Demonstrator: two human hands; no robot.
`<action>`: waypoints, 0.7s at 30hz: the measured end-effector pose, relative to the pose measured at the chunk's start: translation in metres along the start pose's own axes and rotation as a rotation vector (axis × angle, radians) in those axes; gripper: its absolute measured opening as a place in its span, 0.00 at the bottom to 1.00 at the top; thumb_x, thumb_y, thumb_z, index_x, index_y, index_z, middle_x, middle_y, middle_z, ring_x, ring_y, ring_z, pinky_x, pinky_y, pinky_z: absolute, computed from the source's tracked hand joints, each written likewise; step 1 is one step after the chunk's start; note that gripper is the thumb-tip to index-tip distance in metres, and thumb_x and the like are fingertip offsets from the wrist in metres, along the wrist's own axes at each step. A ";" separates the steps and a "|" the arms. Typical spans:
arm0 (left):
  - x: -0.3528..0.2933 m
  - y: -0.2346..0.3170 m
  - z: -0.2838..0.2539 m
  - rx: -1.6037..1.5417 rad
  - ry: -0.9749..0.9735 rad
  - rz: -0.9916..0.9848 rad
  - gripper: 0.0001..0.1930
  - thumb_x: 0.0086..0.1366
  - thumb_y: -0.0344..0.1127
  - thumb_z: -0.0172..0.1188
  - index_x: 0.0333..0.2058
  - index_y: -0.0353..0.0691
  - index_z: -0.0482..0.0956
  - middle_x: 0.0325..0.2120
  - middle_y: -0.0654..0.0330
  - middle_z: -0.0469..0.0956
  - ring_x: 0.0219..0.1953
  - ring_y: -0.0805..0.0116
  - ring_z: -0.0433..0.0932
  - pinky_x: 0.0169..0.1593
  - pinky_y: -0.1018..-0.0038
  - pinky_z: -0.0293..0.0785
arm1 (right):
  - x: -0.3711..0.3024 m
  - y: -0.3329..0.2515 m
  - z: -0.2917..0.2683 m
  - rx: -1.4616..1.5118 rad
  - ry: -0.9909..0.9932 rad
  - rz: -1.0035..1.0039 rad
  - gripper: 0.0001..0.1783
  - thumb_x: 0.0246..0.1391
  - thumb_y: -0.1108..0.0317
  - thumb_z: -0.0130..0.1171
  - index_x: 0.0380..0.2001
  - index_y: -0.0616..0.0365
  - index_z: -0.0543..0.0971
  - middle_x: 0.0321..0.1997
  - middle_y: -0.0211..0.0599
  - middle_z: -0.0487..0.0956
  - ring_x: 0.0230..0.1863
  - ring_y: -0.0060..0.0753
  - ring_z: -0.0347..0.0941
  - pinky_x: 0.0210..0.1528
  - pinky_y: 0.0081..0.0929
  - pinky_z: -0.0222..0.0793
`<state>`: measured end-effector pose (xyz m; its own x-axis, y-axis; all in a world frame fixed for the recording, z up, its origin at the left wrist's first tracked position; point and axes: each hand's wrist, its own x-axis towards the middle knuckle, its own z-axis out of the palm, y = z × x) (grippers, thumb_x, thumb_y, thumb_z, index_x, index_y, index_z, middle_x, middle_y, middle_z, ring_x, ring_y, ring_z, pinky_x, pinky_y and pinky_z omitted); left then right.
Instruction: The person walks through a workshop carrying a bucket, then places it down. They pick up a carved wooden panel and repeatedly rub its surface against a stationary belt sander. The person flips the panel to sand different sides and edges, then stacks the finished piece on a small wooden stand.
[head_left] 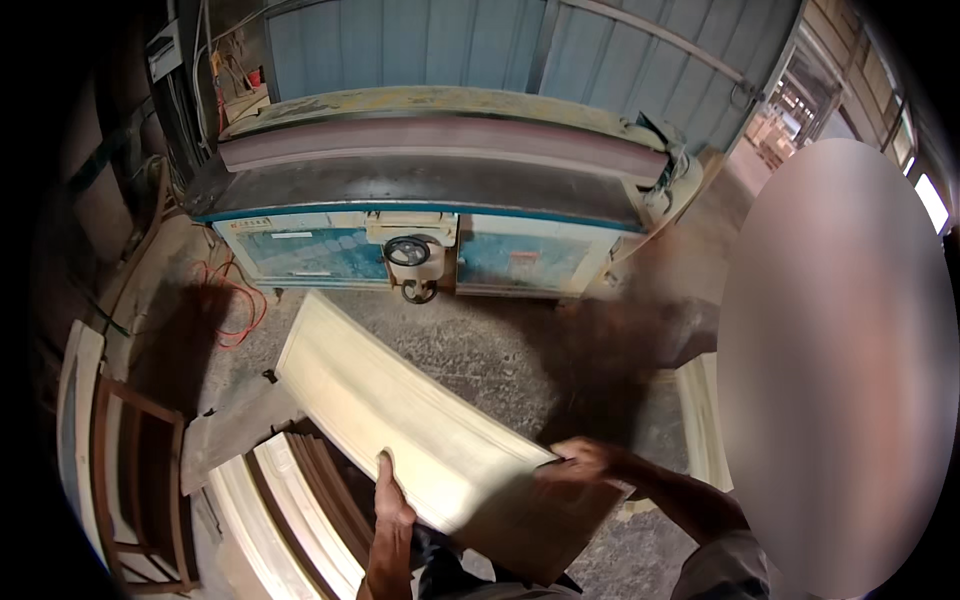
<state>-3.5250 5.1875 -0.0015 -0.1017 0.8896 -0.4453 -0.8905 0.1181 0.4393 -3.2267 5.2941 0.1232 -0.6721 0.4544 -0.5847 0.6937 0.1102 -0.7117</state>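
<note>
A long pale wooden panel point(400, 395) with moulded lines along its edges is held slanting in front of me, its far end up to the left. My left hand point(393, 497) grips its near-left long edge, thumb lying on top and the fingers hidden beneath. Round the right long edge, my right hand point(583, 463) is closed near the lower end. That lower end lies in shadow close to my body. Both hands hold the panel above the floor.
Ahead stands a long sanding machine point(420, 185) with a pinkish belt and a black handwheel point(407, 251). Several moulded panels point(300, 500) lean at lower left beside a brown wooden frame point(184, 475). An orange hose point(262, 310) lies on the floor. A blurred patch covers the right side.
</note>
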 end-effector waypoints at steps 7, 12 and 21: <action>0.050 -0.030 0.147 0.218 -0.070 -0.115 0.44 0.52 0.55 0.62 0.60 0.34 0.53 0.59 0.55 0.56 0.61 0.61 0.53 0.62 0.63 0.53 | -0.099 0.040 -0.034 0.213 0.775 0.200 0.23 0.45 0.53 0.64 0.35 0.64 0.76 0.28 0.46 0.77 0.27 0.29 0.77 0.26 0.26 0.73; 0.065 -0.033 0.197 0.393 -0.213 -0.181 0.39 0.60 0.62 0.45 0.63 0.46 0.48 0.65 0.62 0.42 0.65 0.63 0.44 0.64 0.58 0.46 | -0.134 0.080 -0.031 -0.086 1.073 0.151 0.23 0.39 0.55 0.68 0.32 0.62 0.76 0.23 0.42 0.77 0.24 0.34 0.77 0.24 0.29 0.72; 0.156 0.004 0.242 0.500 0.136 -0.110 0.48 0.54 0.68 0.49 0.63 0.44 0.42 0.62 0.53 0.47 0.63 0.56 0.48 0.62 0.53 0.48 | -0.112 0.072 -0.072 -0.382 1.226 0.244 0.22 0.40 0.55 0.63 0.38 0.55 0.74 0.34 0.40 0.76 0.38 0.44 0.72 0.44 0.38 0.66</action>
<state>-3.4369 5.4331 0.1197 -0.1060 0.7985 -0.5926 -0.5820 0.4334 0.6881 -3.0829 5.3147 0.1650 0.0116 0.9806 0.1955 0.9290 0.0618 -0.3649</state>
